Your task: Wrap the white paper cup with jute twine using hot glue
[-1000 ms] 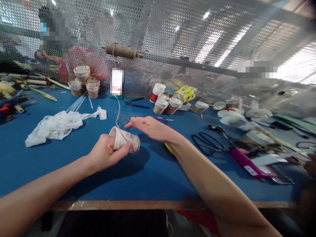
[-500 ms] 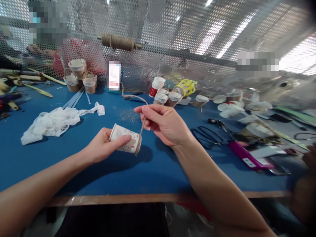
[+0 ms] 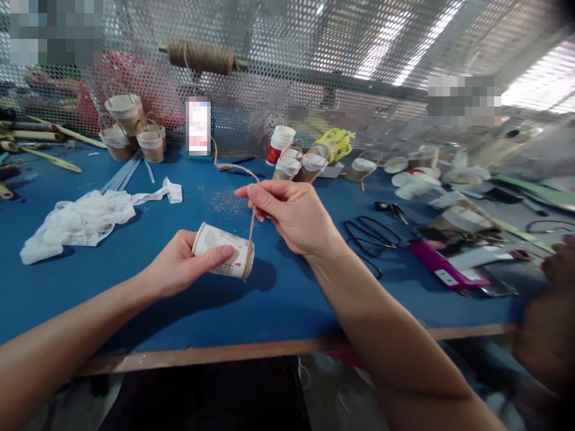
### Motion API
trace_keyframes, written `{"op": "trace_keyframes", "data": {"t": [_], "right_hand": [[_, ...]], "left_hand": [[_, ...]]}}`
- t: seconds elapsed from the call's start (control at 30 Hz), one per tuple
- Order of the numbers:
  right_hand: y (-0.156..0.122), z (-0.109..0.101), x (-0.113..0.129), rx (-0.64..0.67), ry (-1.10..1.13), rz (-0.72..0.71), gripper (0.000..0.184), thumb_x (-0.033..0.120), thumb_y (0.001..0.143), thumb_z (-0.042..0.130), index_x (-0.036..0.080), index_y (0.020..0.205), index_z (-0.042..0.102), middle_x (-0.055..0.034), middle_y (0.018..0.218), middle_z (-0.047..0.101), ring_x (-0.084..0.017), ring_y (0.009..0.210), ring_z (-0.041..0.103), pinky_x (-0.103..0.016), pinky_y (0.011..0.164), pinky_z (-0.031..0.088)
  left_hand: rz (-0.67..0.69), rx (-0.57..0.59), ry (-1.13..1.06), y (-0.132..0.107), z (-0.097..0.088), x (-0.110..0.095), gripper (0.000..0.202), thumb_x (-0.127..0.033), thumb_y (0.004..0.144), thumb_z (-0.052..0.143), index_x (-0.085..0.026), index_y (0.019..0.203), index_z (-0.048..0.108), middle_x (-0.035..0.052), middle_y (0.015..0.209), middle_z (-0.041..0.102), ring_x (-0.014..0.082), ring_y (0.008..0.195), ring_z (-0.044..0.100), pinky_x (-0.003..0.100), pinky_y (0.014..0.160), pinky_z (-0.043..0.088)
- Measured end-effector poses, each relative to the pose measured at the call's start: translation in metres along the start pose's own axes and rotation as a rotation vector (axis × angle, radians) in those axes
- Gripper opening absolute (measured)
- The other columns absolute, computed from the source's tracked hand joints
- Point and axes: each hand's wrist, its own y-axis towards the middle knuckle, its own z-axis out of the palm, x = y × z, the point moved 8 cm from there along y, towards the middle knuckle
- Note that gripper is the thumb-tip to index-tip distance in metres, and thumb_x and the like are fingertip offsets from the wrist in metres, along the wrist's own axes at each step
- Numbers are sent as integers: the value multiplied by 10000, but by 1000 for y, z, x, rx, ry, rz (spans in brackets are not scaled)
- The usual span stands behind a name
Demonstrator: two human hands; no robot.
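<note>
Since 1 s ago, right hand has swung from over the mouth of the printed paper cup, fingers outstretched, to its base end; cup's turned so I no longer see inside. Nearest me: left hand, closed round the cup, thumb along its wall. Cup's on its side, apparently just above the desk, prob. so the base end sits free. Right hand pinches the twine thumb-to-fingers, lifted off the base, which I'd guess keeps the turns there snug (can't count them from this feed). Further out, white cloth lies bunched L, looped black cord R, both clear of the hands. Twine curves back past a phone-like screen, upright facing me, presumably for viewing (content's masked). Nested cups and brown pots stand behind, seemingly parked. Farthest, twine spool sits crosswise on a rod at the mesh panel, prob. to unwind easily.
</note>
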Motion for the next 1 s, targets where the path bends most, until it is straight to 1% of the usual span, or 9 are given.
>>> {"op": "trace_keyframes", "data": {"t": [0.1,0.23,0.33,0.47,0.6,0.8,0.93,1.0], "right_hand": [[1,-3,-5,-18,-26,15,163,316,706,629,173,752,691,21,604,560,-61,529,424,-223,492,334],[2,-6,-11,-30,-64,32,187,331,706,622,166,759,691,22,590,549,-61,515,413,-226,487,328],[2,-5,-15,-23,-73,51,177,315,708,618,161,755,689,23,583,554,-60,511,415,-225,492,331],[1,-3,-18,-8,-90,67,177,312,709,613,152,741,683,32,543,537,-59,503,413,-223,490,324],[1,-1,-21,14,-111,81,194,324,709,609,144,736,679,40,522,514,-57,497,404,-221,489,318],[0,0,-27,48,-158,109,236,355,718,593,136,751,676,43,519,489,-59,490,388,-224,481,304],[-1,4,-31,92,-183,130,260,372,723,584,135,779,677,38,528,488,-66,505,399,-227,486,303],[-2,5,-33,98,-189,152,263,375,724,581,138,784,678,36,532,489,-68,505,398,-226,479,295]], "left_hand": [[53,-14,27,-2,-1,-4,123,-253,699,638,-155,709,711,36,696,719,119,586,620,202,588,511],[120,-56,134,-4,-3,-10,135,-250,703,627,-146,725,710,38,650,706,111,522,586,195,509,492],[177,-62,199,-6,-2,-16,125,-230,705,615,-142,682,699,16,587,674,90,469,536,168,439,445],[227,-60,262,-8,0,-22,129,-202,706,591,-140,627,672,-22,483,585,64,402,432,154,370,365],[288,-55,324,-11,0,-26,164,-188,717,567,-145,572,631,-40,444,499,56,397,357,155,359,323],[356,-52,399,-13,0,-29,202,-185,730,555,-151,535,594,-53,413,427,52,382,301,158,334,276],[424,-64,432,-15,0,-34,221,-183,732,558,-153,514,572,-53,401,411,54,373,307,162,329,280],[468,-69,444,-16,1,-38,205,-167,730,561,-154,526,583,-48,415,450,55,378,343,160,339,302]]}}
